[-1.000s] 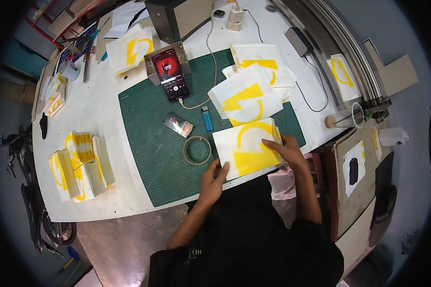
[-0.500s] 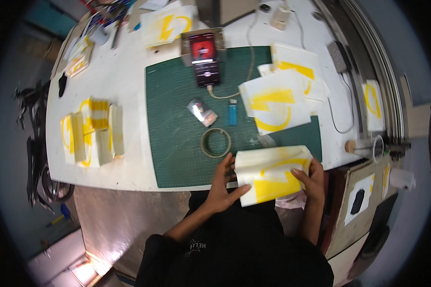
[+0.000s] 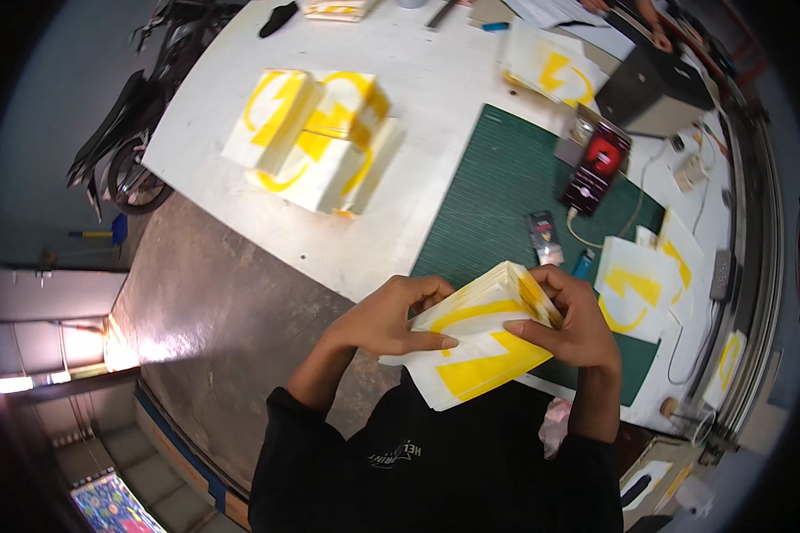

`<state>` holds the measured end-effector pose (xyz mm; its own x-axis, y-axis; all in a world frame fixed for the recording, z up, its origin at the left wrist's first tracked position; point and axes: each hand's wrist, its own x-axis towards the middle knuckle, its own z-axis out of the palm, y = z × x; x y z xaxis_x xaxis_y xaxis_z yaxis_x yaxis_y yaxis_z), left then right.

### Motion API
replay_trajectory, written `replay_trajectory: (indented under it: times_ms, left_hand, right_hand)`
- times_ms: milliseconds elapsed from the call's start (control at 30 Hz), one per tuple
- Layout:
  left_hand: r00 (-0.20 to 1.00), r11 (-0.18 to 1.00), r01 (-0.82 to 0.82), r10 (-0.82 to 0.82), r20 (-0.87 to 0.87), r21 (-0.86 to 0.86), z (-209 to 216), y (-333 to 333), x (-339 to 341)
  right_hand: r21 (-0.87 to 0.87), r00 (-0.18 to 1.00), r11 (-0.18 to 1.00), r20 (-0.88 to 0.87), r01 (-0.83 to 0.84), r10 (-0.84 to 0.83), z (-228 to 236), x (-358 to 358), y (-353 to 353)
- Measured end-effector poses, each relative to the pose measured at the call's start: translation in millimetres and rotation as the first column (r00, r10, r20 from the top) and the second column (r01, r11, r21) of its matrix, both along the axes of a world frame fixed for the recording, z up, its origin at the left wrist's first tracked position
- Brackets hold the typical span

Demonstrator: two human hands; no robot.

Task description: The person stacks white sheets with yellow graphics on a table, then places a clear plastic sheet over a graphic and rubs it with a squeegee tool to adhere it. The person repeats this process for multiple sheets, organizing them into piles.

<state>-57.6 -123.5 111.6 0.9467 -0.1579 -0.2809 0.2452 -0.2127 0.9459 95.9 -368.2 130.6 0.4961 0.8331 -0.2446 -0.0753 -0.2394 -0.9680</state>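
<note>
Sheets (image 3: 480, 342) — white, yellow-printed stack — bent between hands.

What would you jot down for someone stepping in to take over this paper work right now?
Left hand: holds the near-left side of a stack of white sheets with yellow shapes, thumb on top.
Right hand: grips the stack's right end, fingers over its edge.
The stack is lifted off the table, above the near edge of the green cutting mat.
Already set down: three similar bundles on the white table, far left.
Left lying: loose printed sheets on the mat's right side, more beyond its far end.
</note>
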Motion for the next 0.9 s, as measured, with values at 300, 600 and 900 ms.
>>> replay_trajectory:
  times_ms: [300, 600, 900]
  left_hand:
    - [0.872, 0.758, -0.383, 0.485, 0.062, -0.528, -79, 1, -14]
    - [0.812, 0.923, -0.337, 0.385, 0.438, -0.188, -118, 0, 10]
    - [0.662, 0.803, -0.367, 0.580, 0.474, -0.470, -131, -31, -1]
  right_hand:
    - [0.309, 0.964, 0.919, -0.180, 0.246, -0.197, -78, -42, 34]
    - [0.276, 0.930, 0.944, 0.265, 0.179, -0.254, -112, -29, 38]
    - [0.320, 0.917, 0.898, 0.159, 0.303, -0.366, -145, -75, 46]
